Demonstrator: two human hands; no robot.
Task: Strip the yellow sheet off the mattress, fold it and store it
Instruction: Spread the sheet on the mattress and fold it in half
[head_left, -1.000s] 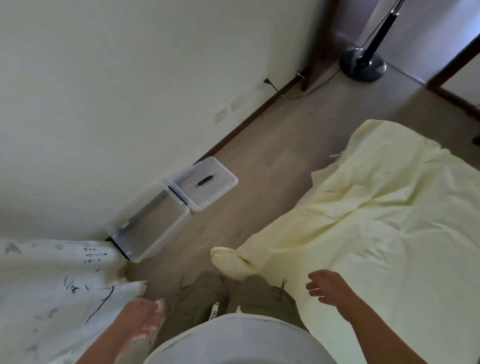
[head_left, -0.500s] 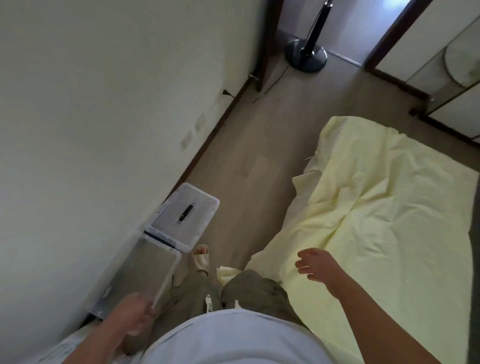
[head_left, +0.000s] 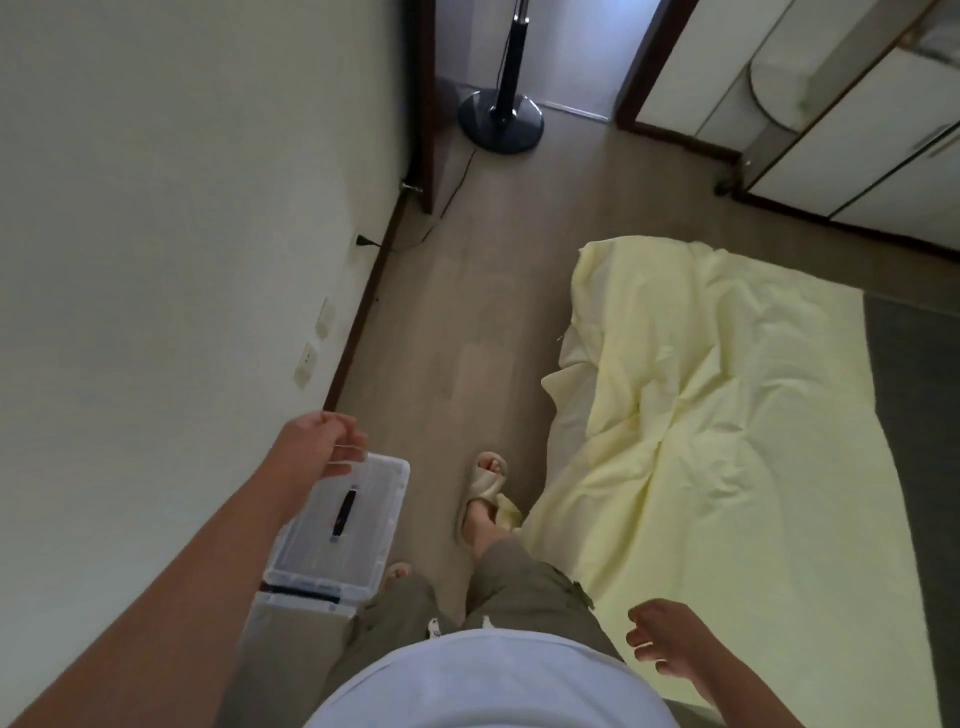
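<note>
Your left hand (head_left: 318, 445) has risen above the clear plastic box lid (head_left: 340, 525), fingers loosely curled and empty, right hand (head_left: 666, 642) spread open beside the rumpled pale yellow sheet (head_left: 727, 441) covering the mattress.

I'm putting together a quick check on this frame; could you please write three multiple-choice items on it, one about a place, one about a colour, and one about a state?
1. Where does the clear plastic box lid lie?
A. on the mattress
B. on the floor by the wall
C. against the fan

2. What colour is the sheet on the mattress?
A. pale yellow
B. dark blue
C. red

3. What is the right hand doing?
A. gripping the sheet
B. holding the lid
C. open, holding nothing

Answers: 1 B, the lid lies flat beside the skirting board; 2 A, the crumpled cloth is pale yellow; 3 C, its fingers are spread above the sheet with nothing in them.
</note>
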